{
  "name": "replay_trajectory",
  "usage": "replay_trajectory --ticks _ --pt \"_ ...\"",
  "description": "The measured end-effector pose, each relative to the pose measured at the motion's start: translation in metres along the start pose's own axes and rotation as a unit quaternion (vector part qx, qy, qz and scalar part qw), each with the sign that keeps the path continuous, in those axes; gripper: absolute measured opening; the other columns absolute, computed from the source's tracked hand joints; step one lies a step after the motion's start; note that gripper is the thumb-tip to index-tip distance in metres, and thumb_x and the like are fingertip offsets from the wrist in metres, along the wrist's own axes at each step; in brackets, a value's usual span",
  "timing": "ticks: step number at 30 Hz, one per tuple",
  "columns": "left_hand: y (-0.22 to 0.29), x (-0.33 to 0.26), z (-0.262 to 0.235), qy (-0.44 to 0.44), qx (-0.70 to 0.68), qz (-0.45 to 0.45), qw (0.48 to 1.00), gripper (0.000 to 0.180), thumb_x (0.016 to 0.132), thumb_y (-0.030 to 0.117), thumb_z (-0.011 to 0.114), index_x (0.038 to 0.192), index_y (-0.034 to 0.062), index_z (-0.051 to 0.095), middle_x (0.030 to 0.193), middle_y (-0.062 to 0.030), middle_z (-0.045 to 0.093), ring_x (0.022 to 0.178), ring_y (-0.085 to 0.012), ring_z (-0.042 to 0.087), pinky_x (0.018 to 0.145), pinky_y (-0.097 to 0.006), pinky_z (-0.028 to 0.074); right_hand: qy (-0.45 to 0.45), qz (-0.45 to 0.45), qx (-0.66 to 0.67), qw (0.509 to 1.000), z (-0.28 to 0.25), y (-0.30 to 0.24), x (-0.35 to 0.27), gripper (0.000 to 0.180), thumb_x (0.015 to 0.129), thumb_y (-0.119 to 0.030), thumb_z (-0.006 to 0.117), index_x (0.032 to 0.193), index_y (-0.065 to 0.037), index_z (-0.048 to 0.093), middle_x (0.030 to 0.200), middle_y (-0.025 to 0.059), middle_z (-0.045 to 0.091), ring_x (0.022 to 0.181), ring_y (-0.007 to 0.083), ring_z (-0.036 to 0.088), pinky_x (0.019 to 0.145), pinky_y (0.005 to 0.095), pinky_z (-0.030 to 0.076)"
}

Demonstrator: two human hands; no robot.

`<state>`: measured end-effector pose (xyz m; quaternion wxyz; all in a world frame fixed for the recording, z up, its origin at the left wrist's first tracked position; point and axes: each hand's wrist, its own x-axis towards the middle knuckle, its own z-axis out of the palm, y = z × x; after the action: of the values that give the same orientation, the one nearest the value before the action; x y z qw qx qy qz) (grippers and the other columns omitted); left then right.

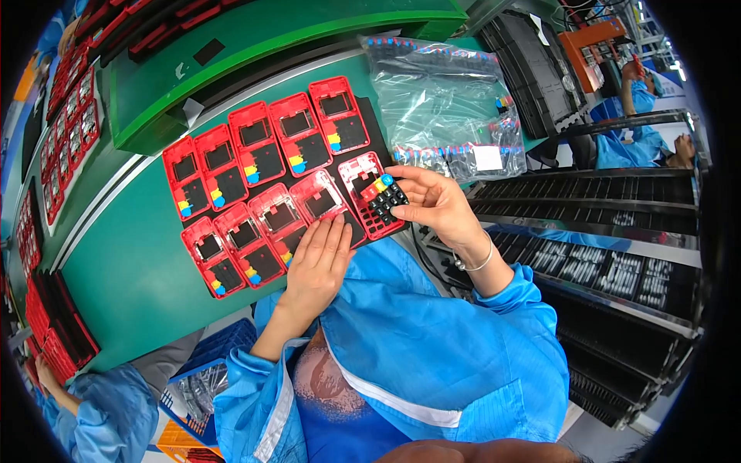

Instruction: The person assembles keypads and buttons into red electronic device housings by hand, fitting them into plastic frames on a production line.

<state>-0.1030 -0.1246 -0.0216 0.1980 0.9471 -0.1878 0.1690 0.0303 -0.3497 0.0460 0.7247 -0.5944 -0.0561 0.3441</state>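
Two rows of red plastic device housings point(255, 134) lie on a black board point(374, 127) on the green table. Most show a dark window and a black keypad with blue and yellow keys in one corner. My right hand point(440, 208) pinches a black rubber keypad point(384, 202) with a few coloured keys. It is tilted over the near-row housing at the right end point(359, 165), whose key holes are partly bare. My left hand point(318, 258) rests with fingers stretched out on the neighbouring housing point(318, 190), covering part of it.
Behind my right hand lies a clear plastic bag point(440, 100) of keypads. Black trays point(532, 73) stand beyond it, with a rack of parts point(610, 270) to my right. A green raised ledge point(293, 42) runs along the back. Co-workers' sleeves point(108, 409) show at left and far right.
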Motion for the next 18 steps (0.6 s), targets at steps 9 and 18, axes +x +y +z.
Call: replay_trajectory --ticks 9,18 --pt "0.004 0.006 -0.008 -0.064 0.033 -0.046 0.996 0.059 0.090 0.025 0.076 0.143 0.0038 0.060 0.155 -0.0142 0.052 0.142 -0.0348 0.048 0.120 -0.070 0.029 -0.006 -0.488 -0.574 0.658 -0.006 0.017 -0.002 0.034 0.081 -0.006 0.076 0.114 -0.002 0.075 0.117 0.0113 0.076 0.108 0.0305 0.074 0.095 0.0425 0.059" --pt "-0.008 0.014 -0.019 -0.024 -0.092 -0.034 0.995 0.038 0.090 0.007 0.072 0.126 -0.0053 0.069 0.140 -0.0191 0.061 0.131 -0.0361 0.055 0.119 -0.065 0.037 -0.067 -0.454 -0.656 0.600 -0.012 0.028 -0.007 0.035 0.083 -0.007 0.068 0.116 -0.003 0.076 0.123 0.0115 0.074 0.120 0.0271 0.070 0.107 0.0448 0.055"
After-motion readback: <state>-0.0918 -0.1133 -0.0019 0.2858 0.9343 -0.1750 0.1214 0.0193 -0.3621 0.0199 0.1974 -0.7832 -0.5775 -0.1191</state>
